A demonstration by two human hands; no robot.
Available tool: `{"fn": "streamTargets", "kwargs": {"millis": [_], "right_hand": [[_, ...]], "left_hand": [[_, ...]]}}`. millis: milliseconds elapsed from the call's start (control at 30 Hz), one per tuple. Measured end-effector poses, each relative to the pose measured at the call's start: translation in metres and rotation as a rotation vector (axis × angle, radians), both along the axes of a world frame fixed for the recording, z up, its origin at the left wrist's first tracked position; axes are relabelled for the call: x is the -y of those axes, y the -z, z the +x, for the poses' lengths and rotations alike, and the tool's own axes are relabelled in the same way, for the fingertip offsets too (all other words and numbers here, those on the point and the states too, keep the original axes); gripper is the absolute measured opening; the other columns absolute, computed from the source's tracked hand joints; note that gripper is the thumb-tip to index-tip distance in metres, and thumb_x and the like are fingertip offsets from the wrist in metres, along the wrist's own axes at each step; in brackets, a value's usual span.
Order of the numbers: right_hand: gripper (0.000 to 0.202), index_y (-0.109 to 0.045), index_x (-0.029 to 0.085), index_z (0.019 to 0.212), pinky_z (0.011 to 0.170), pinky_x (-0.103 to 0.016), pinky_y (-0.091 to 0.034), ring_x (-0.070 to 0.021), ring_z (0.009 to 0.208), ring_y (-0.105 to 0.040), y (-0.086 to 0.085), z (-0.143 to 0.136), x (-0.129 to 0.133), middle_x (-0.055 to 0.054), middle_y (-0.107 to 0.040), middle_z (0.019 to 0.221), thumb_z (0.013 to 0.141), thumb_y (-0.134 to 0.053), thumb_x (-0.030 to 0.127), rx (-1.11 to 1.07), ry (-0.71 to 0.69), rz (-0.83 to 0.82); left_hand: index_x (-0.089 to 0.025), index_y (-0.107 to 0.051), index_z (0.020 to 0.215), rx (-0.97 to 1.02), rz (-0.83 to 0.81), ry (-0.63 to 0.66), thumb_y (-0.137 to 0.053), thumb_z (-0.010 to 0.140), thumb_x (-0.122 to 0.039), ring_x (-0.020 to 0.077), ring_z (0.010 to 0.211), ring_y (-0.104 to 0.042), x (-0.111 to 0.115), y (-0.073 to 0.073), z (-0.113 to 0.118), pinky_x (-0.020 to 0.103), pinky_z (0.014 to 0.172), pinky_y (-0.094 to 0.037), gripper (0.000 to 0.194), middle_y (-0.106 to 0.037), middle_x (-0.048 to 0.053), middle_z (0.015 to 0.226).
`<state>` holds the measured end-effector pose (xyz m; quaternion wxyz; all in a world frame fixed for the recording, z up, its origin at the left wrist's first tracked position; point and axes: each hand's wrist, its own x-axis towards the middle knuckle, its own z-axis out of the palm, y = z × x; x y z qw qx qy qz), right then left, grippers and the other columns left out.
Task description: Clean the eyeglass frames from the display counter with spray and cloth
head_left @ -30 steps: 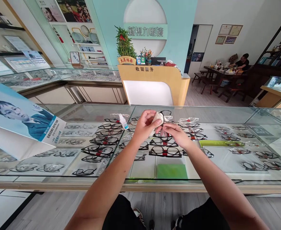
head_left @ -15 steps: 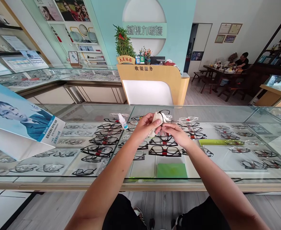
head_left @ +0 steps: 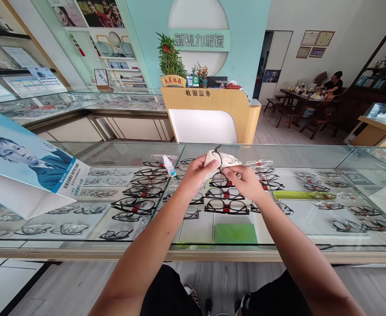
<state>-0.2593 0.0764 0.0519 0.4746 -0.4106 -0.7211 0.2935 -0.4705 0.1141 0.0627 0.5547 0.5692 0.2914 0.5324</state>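
Above the glass display case (head_left: 306,159), a cream-coloured cloth (head_left: 226,159) is bunched between my two hands, with a dark-framed pair of eyeglasses (head_left: 218,153) upright against it. My left hand (head_left: 196,173) is closed on the cloth and glasses, its thumb pressed near the frame. My right hand (head_left: 246,181) pinches the cloth and the frame's lower right side; its fingertips are partly hidden. Part of the glasses is covered by cloth and fingers. A small white bottle (head_left: 169,166) with a blue label stands to the left of my left hand.
Rows of eyeglasses (head_left: 226,206) and a green pad (head_left: 235,233) lie under the glass. A tent-shaped advertising card (head_left: 28,166) stands at left. Beyond the case is a wooden cashier counter (head_left: 209,103). A person (head_left: 335,85) sits at a far table.
The cloth has spread wider to the right over the fingers of my right hand. The glasses have turned more upright, and my right hand has shifted slightly rightward. The bottle stays put.
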Motion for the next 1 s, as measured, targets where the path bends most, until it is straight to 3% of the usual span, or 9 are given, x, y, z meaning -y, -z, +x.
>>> {"fn": "streamTargets", "kwargs": {"millis": [100, 200, 300, 367, 500, 667, 867, 1000], "right_hand": [[0.030, -0.074, 0.028, 0.102, 0.090, -0.042, -0.053, -0.0261, 0.091, -0.066, 0.000, 0.003, 0.000, -0.006, -0.078, 0.105, 0.104, -0.079, 0.058, -0.064, 0.251, 0.162], [0.027, -0.075, 0.031, 0.120, 0.104, -0.050, -0.055, -0.0338, 0.116, -0.069, -0.003, 0.003, 0.001, -0.011, -0.079, 0.129, 0.101, -0.082, 0.049, -0.074, 0.289, 0.290], [0.016, -0.077, 0.031, 0.106, 0.107, -0.052, -0.053, -0.0351, 0.122, -0.069, -0.004, 0.003, -0.001, -0.012, -0.079, 0.122, 0.106, -0.074, 0.047, -0.100, 0.220, 0.291], [0.022, -0.075, 0.029, 0.098, 0.099, -0.047, -0.054, -0.0305, 0.108, -0.069, -0.002, 0.004, -0.006, -0.009, -0.078, 0.110, 0.104, -0.073, 0.050, -0.224, 0.195, 0.182], [0.034, -0.066, 0.028, 0.089, 0.071, -0.035, -0.046, -0.0198, 0.075, -0.053, 0.004, 0.009, -0.019, 0.001, -0.061, 0.082, 0.089, -0.079, 0.059, -0.533, 0.203, -0.155], [0.035, -0.066, 0.026, 0.083, 0.060, -0.033, -0.042, -0.0185, 0.067, -0.051, 0.009, 0.011, -0.027, 0.002, -0.057, 0.070, 0.079, -0.083, 0.056, -0.572, 0.206, -0.356], [0.035, -0.066, 0.025, 0.080, 0.055, -0.032, -0.042, -0.0167, 0.063, -0.050, 0.008, 0.008, -0.024, 0.004, -0.055, 0.065, 0.081, -0.083, 0.055, -0.518, 0.216, -0.399], [0.040, -0.063, 0.026, 0.087, 0.064, -0.032, -0.044, -0.0159, 0.068, -0.052, 0.006, 0.002, -0.019, 0.004, -0.061, 0.076, 0.081, -0.084, 0.059, -0.510, 0.253, -0.229]], "left_hand": [[-0.018, -0.089, 0.101, 0.005, -0.014, -0.034, -0.109, 0.069, -0.073, 0.0193, 0.083, -0.067, -0.001, -0.002, -0.001, 0.032, 0.078, -0.051, 0.066, -0.081, 0.006, 0.094], [-0.019, -0.089, 0.102, -0.018, -0.019, -0.011, -0.109, 0.069, -0.072, 0.0203, 0.083, -0.069, -0.001, -0.001, -0.002, 0.032, 0.079, -0.054, 0.065, -0.083, 0.007, 0.096], [-0.018, -0.090, 0.104, -0.071, -0.017, -0.001, -0.108, 0.072, -0.072, 0.0197, 0.084, -0.070, 0.000, 0.000, -0.003, 0.031, 0.079, -0.054, 0.065, -0.083, 0.007, 0.098], [-0.018, -0.091, 0.105, -0.109, -0.019, 0.010, -0.107, 0.072, -0.072, 0.0193, 0.085, -0.070, 0.002, 0.000, -0.003, 0.030, 0.080, -0.054, 0.065, -0.083, 0.007, 0.098], [-0.018, -0.090, 0.105, -0.182, -0.045, 0.131, -0.109, 0.071, -0.069, 0.0195, 0.085, -0.071, 0.005, -0.001, -0.001, 0.029, 0.079, -0.056, 0.064, -0.082, 0.007, 0.097], [-0.018, -0.088, 0.106, -0.197, -0.043, 0.189, -0.110, 0.071, -0.065, 0.0206, 0.086, -0.072, 0.006, -0.002, 0.001, 0.029, 0.080, -0.057, 0.062, -0.082, 0.007, 0.099], [-0.017, -0.087, 0.107, -0.189, -0.021, 0.135, -0.107, 0.073, -0.069, 0.0190, 0.084, -0.068, 0.005, -0.001, 0.000, 0.028, 0.077, -0.054, 0.065, -0.080, 0.005, 0.096], [-0.016, -0.085, 0.107, -0.135, -0.008, 0.109, -0.108, 0.073, -0.068, 0.0176, 0.085, -0.068, 0.006, -0.001, 0.000, 0.027, 0.079, -0.054, 0.066, -0.079, 0.004, 0.096]]}}
